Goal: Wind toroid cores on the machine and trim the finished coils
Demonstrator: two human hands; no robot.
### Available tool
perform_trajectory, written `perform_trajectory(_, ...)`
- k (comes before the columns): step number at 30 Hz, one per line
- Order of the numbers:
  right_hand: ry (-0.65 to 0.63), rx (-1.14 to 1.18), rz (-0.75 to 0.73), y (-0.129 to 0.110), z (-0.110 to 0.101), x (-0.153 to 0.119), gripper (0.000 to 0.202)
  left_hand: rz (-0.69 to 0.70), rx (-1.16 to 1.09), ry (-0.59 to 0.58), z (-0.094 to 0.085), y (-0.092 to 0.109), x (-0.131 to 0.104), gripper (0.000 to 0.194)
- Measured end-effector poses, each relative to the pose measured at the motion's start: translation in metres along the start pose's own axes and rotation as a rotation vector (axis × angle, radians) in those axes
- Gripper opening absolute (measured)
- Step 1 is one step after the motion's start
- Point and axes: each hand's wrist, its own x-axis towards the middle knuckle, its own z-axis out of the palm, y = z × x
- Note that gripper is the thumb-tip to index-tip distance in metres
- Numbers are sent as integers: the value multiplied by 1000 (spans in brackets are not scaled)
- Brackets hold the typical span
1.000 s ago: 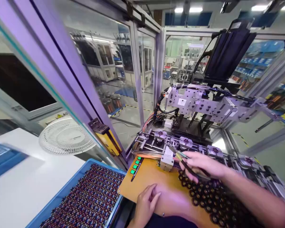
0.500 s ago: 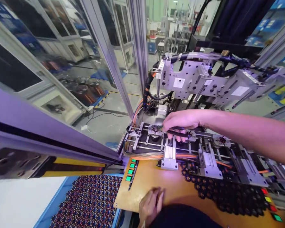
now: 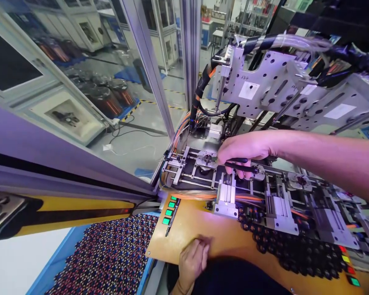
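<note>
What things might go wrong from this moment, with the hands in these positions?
The right hand reaches into the machine; if that moved, pinching seems possible. The black-handled tool it holds might slip and scratch the nearby fixture. A bump might scatter the dark rings crowded on the board.

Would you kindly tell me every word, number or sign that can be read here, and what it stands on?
No text reads with certainty.
Metal plate: a short dark mark, too small to read surely.
White stickers on the machine: no legible text.
Green buttons: no lettering I can make out.
</note>
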Motion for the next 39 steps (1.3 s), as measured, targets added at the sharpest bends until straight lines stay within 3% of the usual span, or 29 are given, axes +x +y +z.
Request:
perform_trajectory(18, 41, 58, -23, 0, 2, 11, 10, -51, -7, 18, 3, 4, -3, 18)
perform_trajectory(24, 18, 77, -262, 7, 4, -16, 17, -4, -28, -8, 2, 0, -4, 15)
perform_trajectory(27, -24, 75, -276, 20, -6, -42, 16, -28, -27, -18, 3, 1, -5, 14)
perform_trajectory(31, -8, 68, -112, 54, -22, -63, 12, -17, -30, -34, 3, -1, -7, 15)
perform_trajectory(35, 36, 80, 40, 92, -26, -65, 14, 0, -31, -16, 2, -3, -5, 18)
perform_trajectory(39, 14, 90, 62, 114, -22, -60, 15, -26, -47, -37, 0, 3, 1, 30)
